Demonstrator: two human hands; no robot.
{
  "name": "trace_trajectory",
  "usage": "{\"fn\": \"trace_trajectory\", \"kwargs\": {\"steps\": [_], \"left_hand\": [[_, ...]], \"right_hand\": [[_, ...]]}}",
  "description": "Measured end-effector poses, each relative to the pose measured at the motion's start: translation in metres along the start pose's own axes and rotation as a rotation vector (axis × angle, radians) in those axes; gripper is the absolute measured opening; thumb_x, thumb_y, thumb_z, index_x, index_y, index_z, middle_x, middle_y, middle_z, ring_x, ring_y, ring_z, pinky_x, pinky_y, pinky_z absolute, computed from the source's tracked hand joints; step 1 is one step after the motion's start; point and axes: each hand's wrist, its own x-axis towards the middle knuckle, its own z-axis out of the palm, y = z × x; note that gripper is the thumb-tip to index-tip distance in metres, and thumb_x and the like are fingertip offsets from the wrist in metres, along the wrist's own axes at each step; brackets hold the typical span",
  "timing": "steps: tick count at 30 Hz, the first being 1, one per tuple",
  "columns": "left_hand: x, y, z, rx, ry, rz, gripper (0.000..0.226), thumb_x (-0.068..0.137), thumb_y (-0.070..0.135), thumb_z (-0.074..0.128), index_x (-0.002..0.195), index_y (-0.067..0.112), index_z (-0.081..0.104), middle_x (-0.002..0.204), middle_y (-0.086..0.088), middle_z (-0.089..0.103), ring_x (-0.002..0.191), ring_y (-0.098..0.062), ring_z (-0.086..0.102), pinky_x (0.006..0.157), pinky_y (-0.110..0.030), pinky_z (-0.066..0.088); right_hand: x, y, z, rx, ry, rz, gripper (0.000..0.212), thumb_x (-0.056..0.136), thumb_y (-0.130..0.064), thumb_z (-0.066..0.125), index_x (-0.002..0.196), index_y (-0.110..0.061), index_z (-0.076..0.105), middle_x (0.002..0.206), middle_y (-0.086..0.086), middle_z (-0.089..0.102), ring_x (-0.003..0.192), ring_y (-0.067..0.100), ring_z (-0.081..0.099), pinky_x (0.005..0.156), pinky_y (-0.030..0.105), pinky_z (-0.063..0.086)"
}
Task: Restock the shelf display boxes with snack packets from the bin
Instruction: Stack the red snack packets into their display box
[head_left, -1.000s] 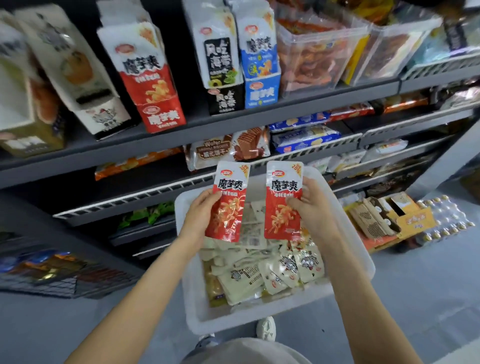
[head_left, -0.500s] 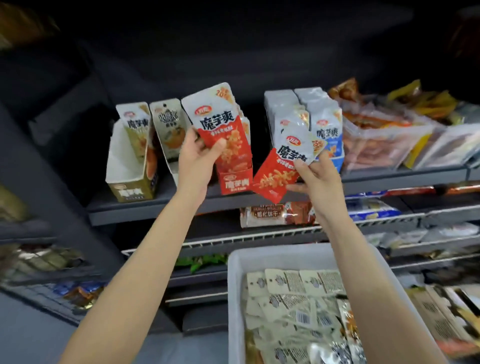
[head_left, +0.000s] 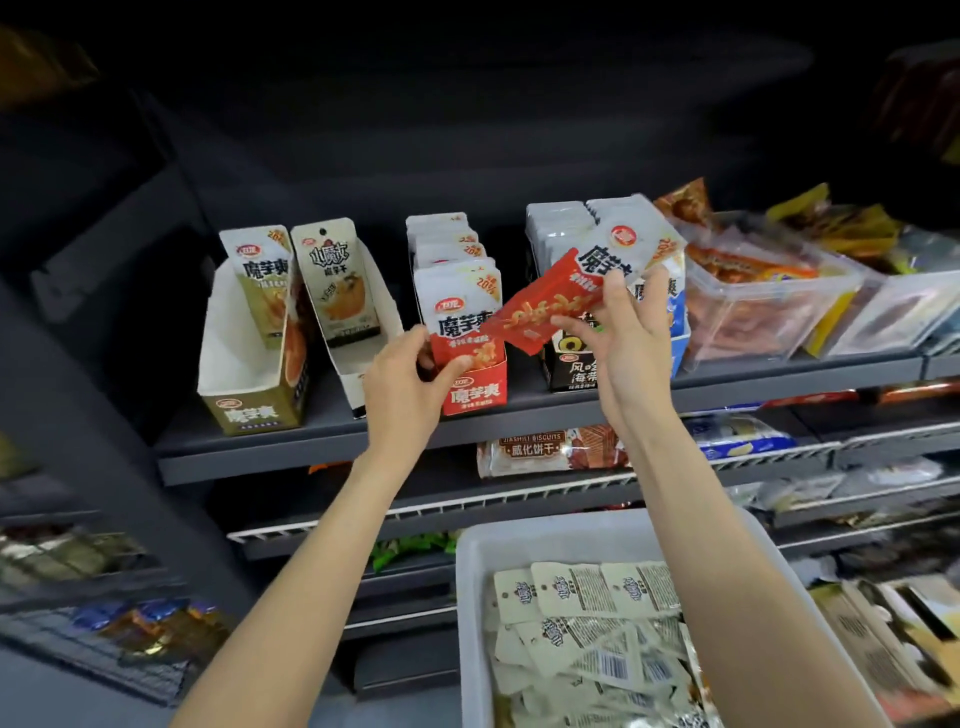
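Your right hand (head_left: 631, 332) is pinching a red-and-white snack packet (head_left: 582, 280) between thumb and fingers; the packet is lying tilted, its red end pointing down and away from your grip toward the left, its white end rising above your fingers; your left hand (head_left: 410, 384) is pinching the front packet (head_left: 462, 325) standing in the red display box (head_left: 475, 397), thumb across the packet's lower face, fingers curling behind its left edge; the tilted packet's red tip is hanging just above and to the right of that left-hand grip, over the box's front packet; whether the two packets are touching cannot be told.

The red display box is sitting on the dark shelf (head_left: 322, 447), directly in front of your left hand; further packets are standing in a row behind the gripped one; to the left of your left hand, an olive display box (head_left: 254, 410) and a white display box (head_left: 358, 332) are each showing one upright packet; behind your right hand, a black-and-blue box pair (head_left: 571, 371) is standing packed with white packets; below both forearms, the white bin (head_left: 472, 571) is holding a heap of pale packets (head_left: 587, 639).
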Motion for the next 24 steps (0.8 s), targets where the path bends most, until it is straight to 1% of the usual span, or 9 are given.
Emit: {"fn": "trace_trajectory", "kwargs": {"steps": [2, 5, 7, 11, 13, 15, 18, 21, 24], "left_hand": [[0.000, 0.000, -0.003, -0.001, -0.040, -0.016, 0.030, 0.081, 0.035, 0.071, 0.088, 0.008, 0.061, 0.080, -0.002, 0.064, 0.071, -0.014, 0.055, 0.061, -0.028, 0.044], [0.006, 0.002, -0.013, -0.169, -0.087, -0.107, 0.021, 0.087, 0.029, 0.066, 0.099, 0.012, 0.065, 0.089, 0.004, 0.067, 0.078, -0.005, 0.060, 0.069, -0.020, 0.049], [0.010, -0.001, -0.020, -0.195, -0.094, -0.103, 0.014, 0.088, 0.025, 0.065, 0.099, 0.016, 0.066, 0.089, 0.006, 0.068, 0.079, -0.001, 0.061, 0.070, -0.016, 0.049], [0.018, -0.007, -0.023, -0.136, -0.121, -0.079, 0.015, 0.088, 0.025, 0.065, 0.099, 0.015, 0.069, 0.087, 0.005, 0.070, 0.082, -0.010, 0.065, 0.075, -0.021, 0.051], [0.021, -0.009, -0.023, -0.121, -0.134, -0.082, 0.016, 0.087, 0.025, 0.066, 0.099, 0.015, 0.070, 0.087, 0.003, 0.071, 0.082, -0.011, 0.066, 0.077, -0.026, 0.053], [0.024, -0.010, -0.023, -0.107, -0.141, -0.066, 0.018, 0.086, 0.025, 0.067, 0.099, 0.013, 0.070, 0.088, 0.001, 0.072, 0.080, -0.009, 0.066, 0.077, -0.026, 0.054], [0.025, -0.009, -0.025, -0.090, -0.129, -0.050, 0.021, 0.086, 0.024, 0.067, 0.102, 0.011, 0.071, 0.090, 0.003, 0.071, 0.080, -0.006, 0.063, 0.074, -0.017, 0.050], [0.025, -0.009, -0.026, -0.108, -0.134, -0.059, 0.021, 0.086, 0.023, 0.068, 0.103, 0.011, 0.072, 0.089, 0.007, 0.068, 0.079, -0.004, 0.062, 0.072, -0.011, 0.047], [0.024, -0.009, -0.026, -0.115, -0.139, -0.045, 0.020, 0.087, 0.021, 0.067, 0.104, 0.013, 0.072, 0.093, 0.003, 0.072, 0.078, 0.000, 0.062, 0.072, -0.008, 0.046]], "right_hand": [[0.003, 0.003, 0.007, -0.002, -0.038, -0.006, 0.019, 0.102, -0.015, 0.038, 0.121, -0.013, 0.033, 0.089, -0.001, 0.055, 0.078, 0.005, 0.059, 0.075, 0.034, 0.056], [0.008, 0.012, 0.017, -0.004, -0.105, 0.017, 0.022, 0.102, -0.015, 0.039, 0.123, -0.012, 0.032, 0.095, 0.001, 0.058, 0.088, 0.009, 0.060, 0.074, 0.034, 0.057], [0.010, 0.021, 0.022, -0.010, -0.159, 0.038, 0.016, 0.101, -0.016, 0.040, 0.116, -0.015, 0.035, 0.095, -0.002, 0.062, 0.090, 0.009, 0.062, 0.074, 0.034, 0.057], [0.012, 0.032, 0.026, -0.109, -0.235, 0.024, 0.015, 0.101, -0.013, 0.039, 0.110, -0.026, 0.040, 0.103, 0.003, 0.061, 0.095, 0.013, 0.063, 0.074, 0.033, 0.057], [0.011, 0.032, 0.027, -0.222, -0.262, -0.019, 0.014, 0.101, -0.015, 0.040, 0.105, -0.028, 0.038, 0.100, 0.005, 0.062, 0.089, 0.014, 0.065, 0.071, 0.033, 0.058], [0.012, 0.029, 0.030, -0.371, -0.241, -0.069, 0.011, 0.101, -0.019, 0.042, 0.109, -0.024, 0.039, 0.095, 0.003, 0.065, 0.078, 0.014, 0.068, 0.064, 0.030, 0.058], [0.016, 0.027, 0.038, -0.632, -0.159, -0.154, 0.032, 0.099, -0.028, 0.045, 0.125, -0.010, 0.037, 0.095, 0.003, 0.069, 0.065, 0.013, 0.070, 0.057, 0.026, 0.056], [0.012, 0.029, 0.042, -0.765, -0.101, -0.223, 0.038, 0.100, -0.031, 0.043, 0.128, -0.007, 0.037, 0.091, 0.006, 0.068, 0.064, 0.012, 0.068, 0.056, 0.029, 0.057], [0.002, 0.037, 0.045, -0.947, -0.171, -0.325, 0.031, 0.100, -0.030, 0.043, 0.121, -0.007, 0.041, 0.088, 0.008, 0.068, 0.063, 0.017, 0.067, 0.053, 0.036, 0.056]]}}
